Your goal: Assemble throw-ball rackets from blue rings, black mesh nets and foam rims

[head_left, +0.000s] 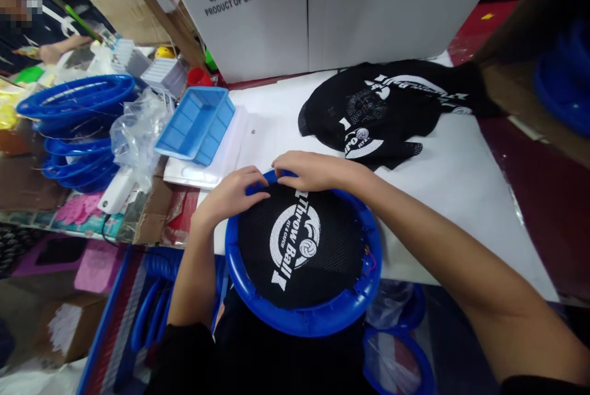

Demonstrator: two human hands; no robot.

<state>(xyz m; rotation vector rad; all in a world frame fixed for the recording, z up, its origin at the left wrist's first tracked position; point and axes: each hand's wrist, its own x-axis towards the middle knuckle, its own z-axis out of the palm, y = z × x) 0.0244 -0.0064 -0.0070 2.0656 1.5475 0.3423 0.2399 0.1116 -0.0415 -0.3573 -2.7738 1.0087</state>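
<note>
A round blue plastic hoop (318, 318) lies at the near edge of the white table (461, 198). A black mesh cloth (299, 247) with white "Throw Ball" print is stretched across it. My left hand (233, 195) and my right hand (311, 172) meet at the hoop's far rim. The fingers of both are curled and pressed onto the mesh edge there. A small red wire (370, 258) shows at the hoop's right inner edge.
A pile of black printed mesh cloths (382, 112) lies at the back right. A light blue tray (196, 121) sits on white sheets at the left. Stacked blue hoops (76, 128), a crumpled clear bag (138, 134), white cartons (295, 8) and another person's hand (48, 51) surround them.
</note>
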